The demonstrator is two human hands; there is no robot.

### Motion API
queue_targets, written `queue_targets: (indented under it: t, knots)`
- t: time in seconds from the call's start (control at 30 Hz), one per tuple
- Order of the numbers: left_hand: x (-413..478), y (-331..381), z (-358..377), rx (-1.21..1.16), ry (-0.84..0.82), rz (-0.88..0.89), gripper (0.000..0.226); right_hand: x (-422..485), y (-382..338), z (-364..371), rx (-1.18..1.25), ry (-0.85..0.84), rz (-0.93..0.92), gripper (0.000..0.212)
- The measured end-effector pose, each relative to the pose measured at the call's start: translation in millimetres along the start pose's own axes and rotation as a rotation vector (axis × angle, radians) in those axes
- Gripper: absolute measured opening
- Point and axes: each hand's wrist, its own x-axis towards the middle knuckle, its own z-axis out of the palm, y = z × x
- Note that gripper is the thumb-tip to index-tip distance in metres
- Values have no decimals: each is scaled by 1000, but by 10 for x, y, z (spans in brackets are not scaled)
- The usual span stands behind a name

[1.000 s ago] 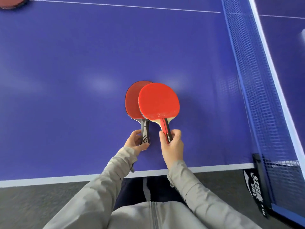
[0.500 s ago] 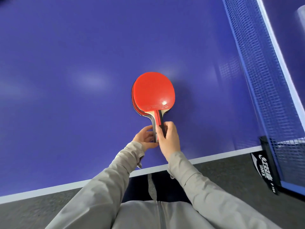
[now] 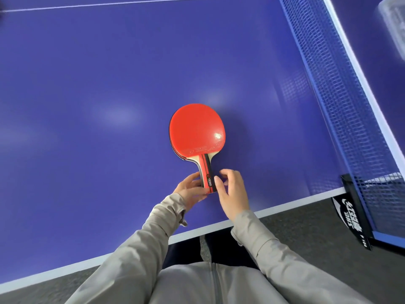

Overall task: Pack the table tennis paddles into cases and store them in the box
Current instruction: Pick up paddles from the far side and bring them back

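Two table tennis paddles lie stacked on the blue table. The top paddle [image 3: 197, 130] shows its red rubber face and a red and black handle. Of the lower paddle [image 3: 171, 144] only a thin dark rim shows along the left edge. My left hand [image 3: 190, 189] grips the stacked handles from the left. Just right of the handles, my right hand [image 3: 232, 189] hovers with its fingers spread and one fingertip close to the handle. No case or box is clearly in view.
The blue net [image 3: 341, 106] runs along the right side to its black post clamp [image 3: 355, 207]. A blurred clear plastic object [image 3: 394, 31] lies beyond the net at the top right. The table's white edge line [image 3: 285, 208] and grey floor are near me.
The two paddles went from side by side to stacked in line. My right hand has let go of the handle and opened; my left hand now holds both handles.
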Motion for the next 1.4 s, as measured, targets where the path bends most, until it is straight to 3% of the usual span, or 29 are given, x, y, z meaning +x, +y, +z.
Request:
queue_targets:
  t: [0.1,0.2,0.3,0.4,0.67,0.83,1.0,1.2,1.4]
  knots:
    - [12,90,125,142,166,-34,48,-68,157,-148,-213,44,-71,37]
    - [39,157,251,433,300,-20,48,-121,308,-250,-491,-38,-96,53]
    - [28,158,224,457,311,2,39,-157,459,-266,-727,-199,-63,64]
    - [-48,170,147,445,309,26,33,-180,519,-242,-787,-264,-40,71]
    - [-407,91,153,562,243,66,43,-476,655,-350,-779,-209,64,68]
    - [-615,-41,407,680,157,104,46,-1096,1090,-541,-647,-140,239,68]
    - [-778,-316,859,858,33,129,20,-1870,1726,-585,-534,-213,508,64]
    - [-1099,-1035,1500,1044,-135,162,18,-2767,2339,-654,-406,-425,662,62]
    - [-1502,-2063,2111,1102,-229,98,21,-3716,2926,-814,-310,-352,693,61]
